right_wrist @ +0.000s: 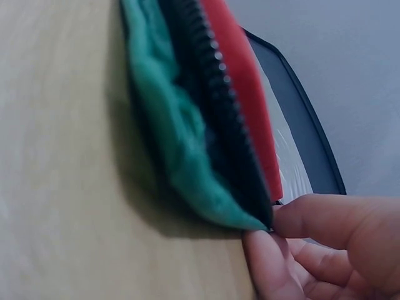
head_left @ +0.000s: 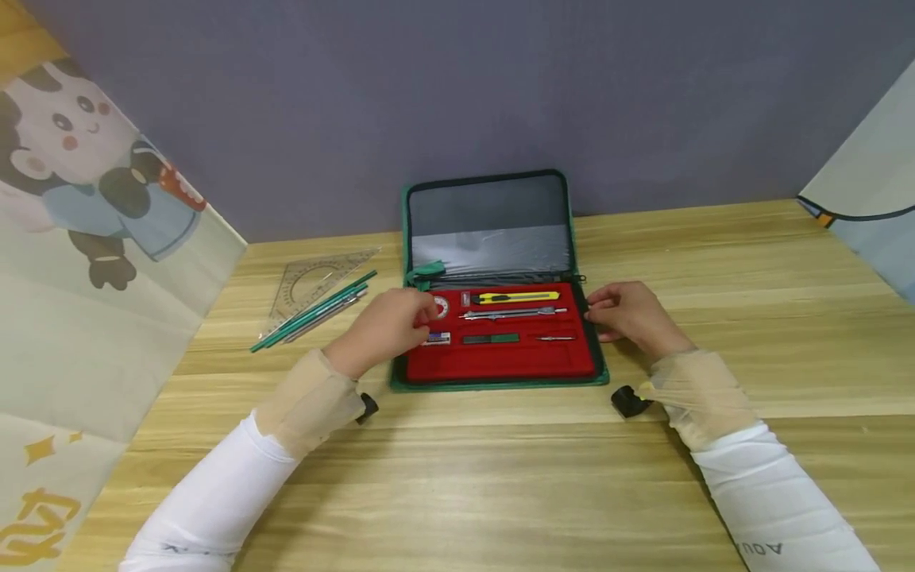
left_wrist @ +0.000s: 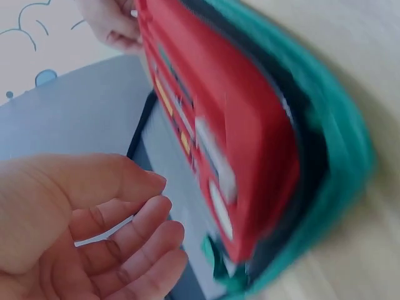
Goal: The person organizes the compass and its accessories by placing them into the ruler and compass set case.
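A green zippered case (head_left: pixel 500 387) lies unfolded on the table, its lid leaning back. Its red tray (head_left: pixel 429 367) holds a yellow utility knife (head_left: pixel 518 298), a metal compass (head_left: pixel 511 314), an eraser (head_left: pixel 438 338), a white round piece (head_left: pixel 442 307), a dark green strip (head_left: pixel 491 339) and a small metal piece (head_left: pixel 555 338). Over the tray's left end hovers my left hand (head_left: pixel 389 330), fingers loosely bent; the left wrist view shows nothing between them. My right hand (head_left: pixel 632 318) pinches the case's right edge, thumb above and fingers below in the right wrist view.
Left of the case, a clear set square (head_left: pixel 289 290) lies beside several green and silver pencils (head_left: pixel 314 314). A grey panel (head_left: pixel 500 87) rises behind the table (head_left: pixel 443 477). A printed cloth (head_left: pixel 71 334) hangs at the left.
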The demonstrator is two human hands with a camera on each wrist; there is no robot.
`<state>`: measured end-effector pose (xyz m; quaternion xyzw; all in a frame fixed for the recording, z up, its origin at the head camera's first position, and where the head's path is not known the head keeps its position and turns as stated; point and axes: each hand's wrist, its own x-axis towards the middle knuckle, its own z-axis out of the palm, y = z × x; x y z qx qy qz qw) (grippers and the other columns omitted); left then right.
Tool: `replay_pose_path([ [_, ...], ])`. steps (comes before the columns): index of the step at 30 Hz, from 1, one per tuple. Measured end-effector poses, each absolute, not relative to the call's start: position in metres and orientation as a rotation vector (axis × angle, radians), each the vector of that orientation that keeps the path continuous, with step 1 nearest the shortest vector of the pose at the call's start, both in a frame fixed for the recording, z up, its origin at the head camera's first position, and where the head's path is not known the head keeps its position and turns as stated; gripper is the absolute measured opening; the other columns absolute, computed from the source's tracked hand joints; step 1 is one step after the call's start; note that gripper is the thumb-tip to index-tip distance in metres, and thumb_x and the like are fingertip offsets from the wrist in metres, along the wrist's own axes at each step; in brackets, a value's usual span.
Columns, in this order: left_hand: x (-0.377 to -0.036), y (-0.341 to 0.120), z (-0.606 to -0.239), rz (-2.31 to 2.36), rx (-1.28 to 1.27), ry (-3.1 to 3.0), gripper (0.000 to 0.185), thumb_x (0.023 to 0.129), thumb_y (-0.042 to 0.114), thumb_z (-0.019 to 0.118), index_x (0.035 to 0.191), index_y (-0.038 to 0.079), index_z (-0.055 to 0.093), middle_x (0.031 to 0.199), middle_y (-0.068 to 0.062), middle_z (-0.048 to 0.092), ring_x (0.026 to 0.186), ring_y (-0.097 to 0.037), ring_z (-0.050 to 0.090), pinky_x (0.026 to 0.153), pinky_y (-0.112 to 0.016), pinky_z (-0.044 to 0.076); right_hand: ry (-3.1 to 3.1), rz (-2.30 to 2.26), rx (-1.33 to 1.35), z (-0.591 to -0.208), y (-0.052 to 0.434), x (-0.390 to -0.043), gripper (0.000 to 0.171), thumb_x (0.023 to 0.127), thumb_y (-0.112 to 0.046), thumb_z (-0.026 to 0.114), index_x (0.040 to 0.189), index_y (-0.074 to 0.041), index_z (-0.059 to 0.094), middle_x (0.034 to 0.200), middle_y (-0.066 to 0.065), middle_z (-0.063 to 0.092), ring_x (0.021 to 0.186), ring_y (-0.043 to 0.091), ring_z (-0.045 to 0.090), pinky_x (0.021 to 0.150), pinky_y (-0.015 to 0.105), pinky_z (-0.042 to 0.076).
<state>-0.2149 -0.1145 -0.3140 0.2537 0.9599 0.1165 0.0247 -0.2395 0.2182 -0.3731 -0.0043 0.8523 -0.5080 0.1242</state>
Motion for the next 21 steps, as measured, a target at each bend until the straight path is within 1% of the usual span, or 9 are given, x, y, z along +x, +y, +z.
replay_pose_path([
  [8, -0.21, -0.169, -0.302, 0.336, 0.729, 3.056, 0.016, 0.077, 0.0, 0.063, 0.092, 0.0, 0.067, 0.087, -0.009, 0.066, 0.08, -0.023, 0.06, 0.072, -0.038, 0.05, 2.489, -1.481, -0.013, -0.373, 0.219, -0.239, 0.038, 0.088, -0.001, 0.057, 0.122, 0.014, 0.049, 0.107, 0.021, 0.058, 0.067, 0.005, 0.057, 0.06, 0.024, 0.055],
  [14, -0.217, -0.205, -0.303, 0.248, 0.673, 3.056, 0.02, 0.077, 0.0, 0.061, 0.096, -0.002, 0.066, 0.087, -0.012, 0.066, 0.081, -0.026, 0.061, 0.073, -0.041, 0.049, 2.498, -1.478, -0.033, -0.372, 0.218, -0.239, 0.037, 0.088, -0.002, 0.057, 0.121, 0.014, 0.05, 0.109, 0.023, 0.057, 0.067, 0.005, 0.058, 0.061, 0.025, 0.055],
  [21, -0.226, -0.229, -0.306, 0.19, 0.524, 3.053, 0.016, 0.077, 0.001, 0.063, 0.092, -0.004, 0.065, 0.084, -0.014, 0.065, 0.075, -0.027, 0.059, 0.07, -0.043, 0.048, 2.498, -1.464, -0.032, -0.373, 0.218, -0.239, 0.037, 0.089, -0.002, 0.057, 0.121, 0.014, 0.049, 0.11, 0.024, 0.056, 0.068, 0.005, 0.058, 0.061, 0.026, 0.056],
])
